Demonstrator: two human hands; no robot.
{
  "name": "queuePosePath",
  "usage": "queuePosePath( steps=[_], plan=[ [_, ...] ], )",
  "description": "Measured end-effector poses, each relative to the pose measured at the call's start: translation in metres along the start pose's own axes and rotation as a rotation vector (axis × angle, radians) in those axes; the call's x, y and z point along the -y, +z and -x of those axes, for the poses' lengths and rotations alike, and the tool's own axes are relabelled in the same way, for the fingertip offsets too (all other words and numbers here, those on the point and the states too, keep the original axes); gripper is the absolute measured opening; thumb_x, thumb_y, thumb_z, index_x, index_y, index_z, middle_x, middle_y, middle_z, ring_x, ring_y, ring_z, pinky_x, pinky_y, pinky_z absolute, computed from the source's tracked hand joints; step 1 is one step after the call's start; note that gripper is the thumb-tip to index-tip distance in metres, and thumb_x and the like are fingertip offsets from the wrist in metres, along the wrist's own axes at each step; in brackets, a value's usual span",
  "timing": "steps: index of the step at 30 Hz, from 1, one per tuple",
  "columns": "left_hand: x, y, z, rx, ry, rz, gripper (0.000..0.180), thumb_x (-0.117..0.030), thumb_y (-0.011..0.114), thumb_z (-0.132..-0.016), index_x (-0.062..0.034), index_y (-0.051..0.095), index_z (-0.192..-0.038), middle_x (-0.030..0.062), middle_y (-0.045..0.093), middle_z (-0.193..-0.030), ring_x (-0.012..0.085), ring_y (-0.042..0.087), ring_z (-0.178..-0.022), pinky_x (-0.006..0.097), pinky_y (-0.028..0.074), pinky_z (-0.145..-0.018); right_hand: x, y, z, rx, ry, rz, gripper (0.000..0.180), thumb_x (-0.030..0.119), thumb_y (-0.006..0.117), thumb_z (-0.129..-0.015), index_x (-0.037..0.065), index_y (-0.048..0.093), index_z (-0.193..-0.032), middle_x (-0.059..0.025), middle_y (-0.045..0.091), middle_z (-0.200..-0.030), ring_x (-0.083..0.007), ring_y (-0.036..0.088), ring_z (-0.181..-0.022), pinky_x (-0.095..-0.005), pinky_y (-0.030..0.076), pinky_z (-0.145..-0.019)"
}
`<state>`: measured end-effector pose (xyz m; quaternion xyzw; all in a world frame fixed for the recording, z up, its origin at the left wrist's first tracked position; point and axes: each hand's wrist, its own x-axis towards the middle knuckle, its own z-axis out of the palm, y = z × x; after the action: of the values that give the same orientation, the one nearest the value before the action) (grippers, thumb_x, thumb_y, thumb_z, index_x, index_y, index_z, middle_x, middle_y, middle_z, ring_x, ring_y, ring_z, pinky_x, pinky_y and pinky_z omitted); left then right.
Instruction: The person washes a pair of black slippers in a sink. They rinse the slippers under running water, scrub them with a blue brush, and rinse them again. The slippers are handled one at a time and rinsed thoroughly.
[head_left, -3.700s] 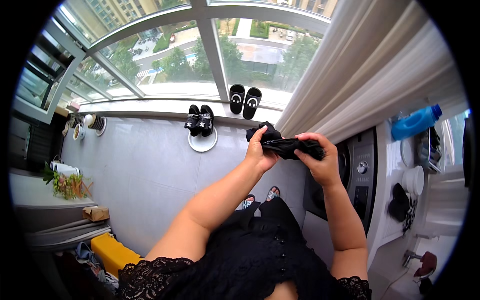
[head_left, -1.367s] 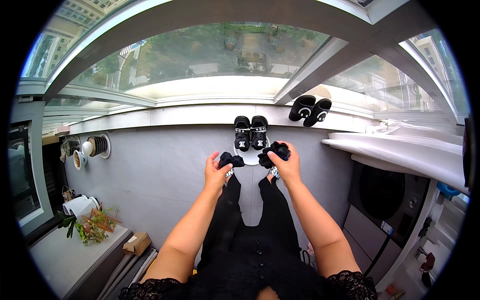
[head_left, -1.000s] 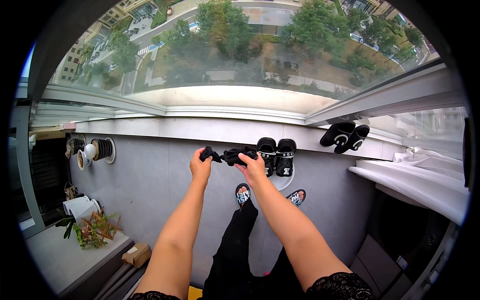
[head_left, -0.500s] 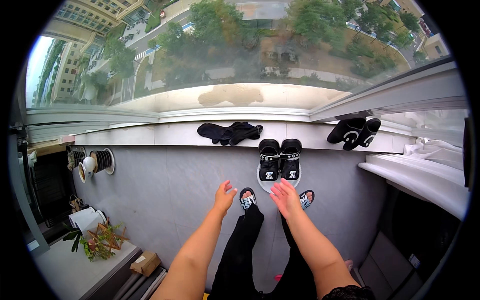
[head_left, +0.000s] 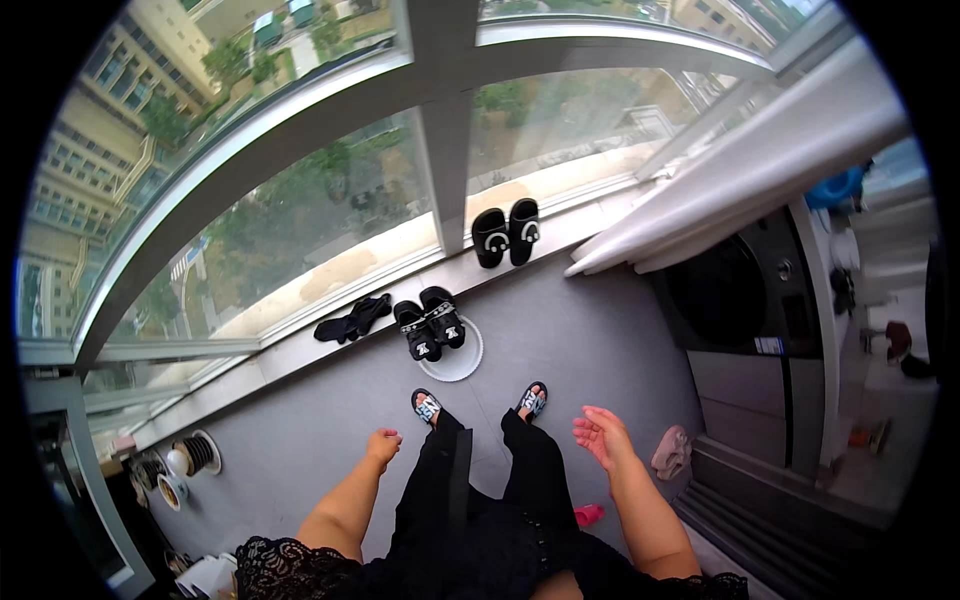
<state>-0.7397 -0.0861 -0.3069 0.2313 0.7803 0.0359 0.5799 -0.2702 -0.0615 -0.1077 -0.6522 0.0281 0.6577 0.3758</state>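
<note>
Nothing is in either of my hands. My left hand (head_left: 383,445) hangs over the floor left of my legs, its fingers loosely bent. On the other side, my right hand (head_left: 603,437) is open with its fingers stretched out. Past my feet, a pair of black clogs (head_left: 430,325) with patterned straps leans on the window ledge (head_left: 415,275), partly over a round white tray (head_left: 470,352). Dark socks (head_left: 353,319) lie on the ledge left of them. Black slides (head_left: 505,235) with white curved marks stand against the ledge to the right. Neither hand touches any of these.
A white curtain (head_left: 740,150) hangs at the right beside a dark front-loading machine (head_left: 720,290). Pink slippers (head_left: 671,452) and a red shoe (head_left: 590,515) rest on the grey floor (head_left: 320,415). Round striped objects (head_left: 200,453) stand at the far left.
My view has turned to the right and taken in more of the windows and the machine. Both hands have drawn back toward my body and moved apart, away from the clogs.
</note>
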Motion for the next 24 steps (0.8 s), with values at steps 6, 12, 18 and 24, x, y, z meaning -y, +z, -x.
queuePosePath(
  steps=[6, 12, 18, 24],
  plan=[
    [-0.167, 0.094, 0.074, 0.090, 0.318, 0.022, 0.036, -0.014, 0.065, -0.078, 0.0004, 0.058, -0.110, 0.0059, 0.064, -0.087, 0.0140, 0.061, -0.072, 0.025, 0.045, -0.059, 0.021, -0.156, 0.051, -0.042, -0.186, -0.156, 0.030, 0.020, 0.059, -0.088, 0.004, 0.053, -0.113, -0.0122, 0.063, -0.093, -0.0207, 0.063, -0.078, -0.0330, 0.052, -0.068],
    [-0.289, 0.271, 0.179, 0.296, 0.537, 0.061, 0.031, -0.012, 0.065, -0.082, -0.0005, 0.057, -0.109, 0.0056, 0.064, -0.087, 0.0102, 0.060, -0.071, 0.021, 0.043, -0.056, 0.026, -0.316, 0.082, -0.127, -0.214, -0.399, 0.031, 0.020, 0.062, -0.086, 0.003, 0.053, -0.111, -0.0104, 0.063, -0.093, -0.0175, 0.061, -0.077, -0.0299, 0.050, -0.069],
    [-0.354, 0.498, 0.322, 0.626, 0.720, -0.227, 0.035, -0.016, 0.066, -0.083, 0.0005, 0.056, -0.113, 0.0065, 0.066, -0.096, 0.0144, 0.062, -0.086, 0.025, 0.046, -0.072, 0.064, -0.458, 0.114, -0.199, -0.357, -0.519, 0.027, 0.021, 0.063, -0.087, 0.005, 0.056, -0.108, -0.0083, 0.064, -0.093, -0.0155, 0.061, -0.078, -0.0281, 0.049, -0.068],
    [-0.434, 0.681, 0.406, 0.915, 1.148, -0.535, 0.024, -0.009, 0.062, -0.088, 0.0007, 0.057, -0.110, 0.0072, 0.066, -0.100, 0.0127, 0.060, -0.092, 0.026, 0.047, -0.085, 0.156, -0.548, 0.128, -0.210, -0.535, -0.554, 0.025, 0.018, 0.061, -0.088, 0.004, 0.058, -0.109, -0.0077, 0.065, -0.094, -0.0135, 0.061, -0.079, -0.0256, 0.049, -0.069]
  ],
)
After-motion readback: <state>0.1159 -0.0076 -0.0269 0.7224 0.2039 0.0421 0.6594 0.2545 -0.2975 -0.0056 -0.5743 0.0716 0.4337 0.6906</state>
